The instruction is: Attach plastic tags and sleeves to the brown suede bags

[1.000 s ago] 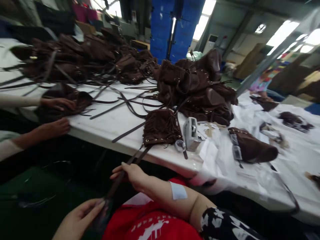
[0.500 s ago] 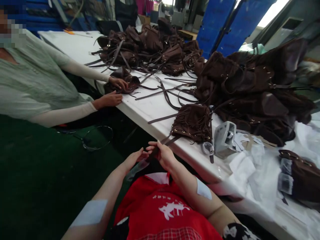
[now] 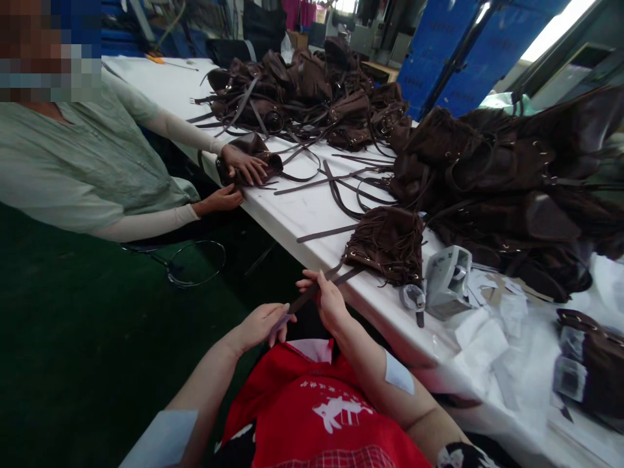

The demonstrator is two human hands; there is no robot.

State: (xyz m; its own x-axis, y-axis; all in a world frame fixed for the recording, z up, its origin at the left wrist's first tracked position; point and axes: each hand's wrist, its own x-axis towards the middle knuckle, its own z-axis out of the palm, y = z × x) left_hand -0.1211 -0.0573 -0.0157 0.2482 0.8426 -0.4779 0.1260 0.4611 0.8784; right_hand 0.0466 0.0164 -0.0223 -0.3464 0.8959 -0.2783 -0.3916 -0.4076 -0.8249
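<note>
A dark brown strap (image 3: 303,300) stretches between my two hands in front of the table edge. My left hand (image 3: 263,325) is closed on its lower end, where a bit of thin, clear film seems to show at the fingers. Higher up, my right hand (image 3: 329,303) pinches the same strap between thumb and fingers. The strap runs up to a brown fringed bag (image 3: 387,244) with small gold-coloured eyelets, lying at the edge of the table. Beside the bag, a plastic-wrapped buckle (image 3: 412,298) hangs near the edge.
The white-covered table (image 3: 273,211) holds large heaps of brown bags (image 3: 507,162). A grey tape dispenser (image 3: 447,279) stands right of my bag, near crumpled white wrapping (image 3: 487,335). At left, a co-worker's hand (image 3: 246,164) rests on another bag. A wire-ringed stool (image 3: 197,263) stands below.
My left hand has closed on the strap's lower end and drawn slightly down; the strap now looks straighter. The view has shifted a little. The co-worker's upper hand has spread over their bag.
</note>
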